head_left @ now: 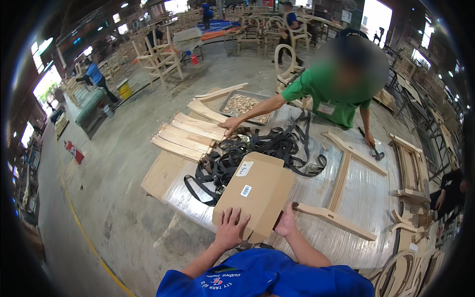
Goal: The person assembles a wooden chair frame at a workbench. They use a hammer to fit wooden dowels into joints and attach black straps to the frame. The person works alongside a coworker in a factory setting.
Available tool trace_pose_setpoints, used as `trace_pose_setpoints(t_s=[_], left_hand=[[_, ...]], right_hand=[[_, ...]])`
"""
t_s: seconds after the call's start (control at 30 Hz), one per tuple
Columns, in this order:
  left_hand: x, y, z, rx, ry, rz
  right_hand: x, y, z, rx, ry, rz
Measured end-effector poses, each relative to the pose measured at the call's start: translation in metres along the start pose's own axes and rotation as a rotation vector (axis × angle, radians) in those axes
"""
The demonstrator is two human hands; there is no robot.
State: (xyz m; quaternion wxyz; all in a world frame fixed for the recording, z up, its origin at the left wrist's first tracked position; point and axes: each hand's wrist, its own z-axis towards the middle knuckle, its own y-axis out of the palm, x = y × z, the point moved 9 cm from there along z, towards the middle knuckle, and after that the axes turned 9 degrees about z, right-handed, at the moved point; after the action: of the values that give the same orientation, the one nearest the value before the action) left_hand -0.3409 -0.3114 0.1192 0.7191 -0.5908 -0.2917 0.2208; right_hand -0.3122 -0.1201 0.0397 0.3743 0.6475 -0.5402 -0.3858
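A brown cardboard box with white labels and a raised flap is tilted over the near edge of the table. My left hand grips its near left corner, fingers spread over the top face. At the right side, my right hand holds the box by its edge, some fingers hidden. Just beyond lies a tangle of black straps. Close to my right hand is a curved wooden rail of a light wood frame, joined by a middle slat to a far rail.
Across the plastic-covered table, a co-worker in green reaches toward wooden slats and holds a hammer. A tray of small wood pieces stands at the back. More wooden frames stand at right; chairs behind.
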Motion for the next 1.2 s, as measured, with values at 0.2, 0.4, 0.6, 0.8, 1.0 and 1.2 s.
trace_pose_setpoints(t_s=[0.2,0.4,0.6,0.8,1.0,1.2], left_hand=[[0.027,0.008,0.013,-0.154,0.134,-0.005],[-0.044,-0.023,0.048,-0.002,-0.115,-0.287],[-0.112,0.049,0.023,-0.262,-0.632,-1.377],[-0.113,0.038,-0.007,-0.097,-0.701,-1.861],[-0.182,0.038,-0.056,0.366,-0.847,-1.938],[-0.328,0.002,-0.105,0.833,-0.940,-1.716]], right_hand=[[-0.012,-0.037,0.010,0.157,-0.220,-0.401],[-0.021,-0.034,0.026,0.237,-0.186,-0.489],[-0.013,0.001,0.032,0.132,-0.206,-0.570],[0.018,0.054,0.078,0.069,-0.078,-0.798],[0.051,0.081,0.111,0.006,-0.033,-1.001],[0.033,-0.006,0.065,0.256,0.189,-1.125]])
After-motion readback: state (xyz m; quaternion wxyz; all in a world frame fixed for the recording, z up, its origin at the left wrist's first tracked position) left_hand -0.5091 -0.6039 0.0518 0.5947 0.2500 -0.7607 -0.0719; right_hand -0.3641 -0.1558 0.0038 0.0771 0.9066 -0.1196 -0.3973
